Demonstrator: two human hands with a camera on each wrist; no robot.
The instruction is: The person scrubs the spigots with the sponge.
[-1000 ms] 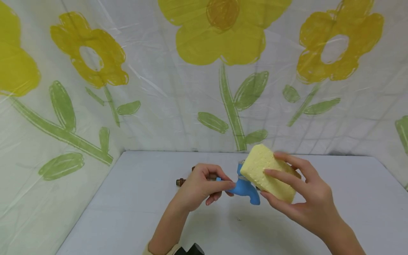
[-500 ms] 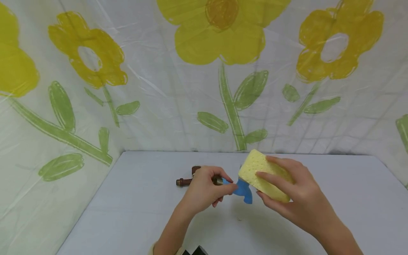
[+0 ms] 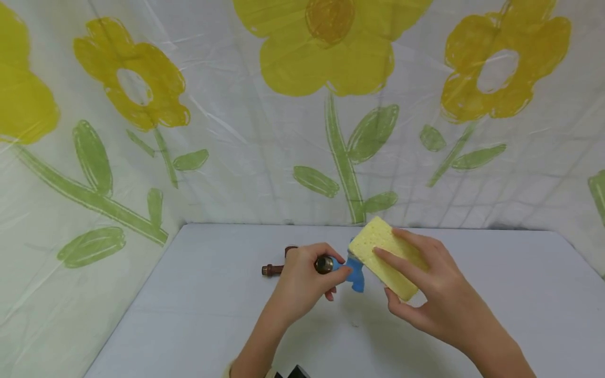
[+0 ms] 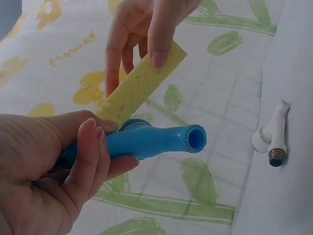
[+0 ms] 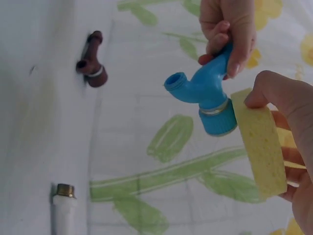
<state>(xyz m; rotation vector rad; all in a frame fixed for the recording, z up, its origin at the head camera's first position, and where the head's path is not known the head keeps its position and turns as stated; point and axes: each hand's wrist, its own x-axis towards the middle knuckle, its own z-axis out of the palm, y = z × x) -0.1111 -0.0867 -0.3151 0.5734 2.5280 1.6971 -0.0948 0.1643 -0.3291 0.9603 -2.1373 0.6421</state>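
Note:
My left hand (image 3: 302, 281) pinches a blue plastic tap (image 3: 356, 274) by its threaded inlet end, above the white table. The spout points down in the head view, and its open mouth shows in the left wrist view. My right hand (image 3: 441, 294) grips a yellow sponge (image 3: 383, 254) between thumb and fingers. One edge of the sponge lies against the tap near its ribbed knob (image 5: 218, 120), as the right wrist view shows. In the head view the sponge covers part of that knob.
A brown tap (image 5: 93, 63) lies on the table (image 3: 189, 315), partly behind my left hand in the head view. A white tap (image 4: 276, 132) with a brass thread also lies there, hidden from the head camera. A flower-printed curtain (image 3: 227, 173) hangs behind.
The blue tap has turned and shifted left in my left hand, so its threaded end shows more. My right hand has moved left with the sponge, staying against the tap.

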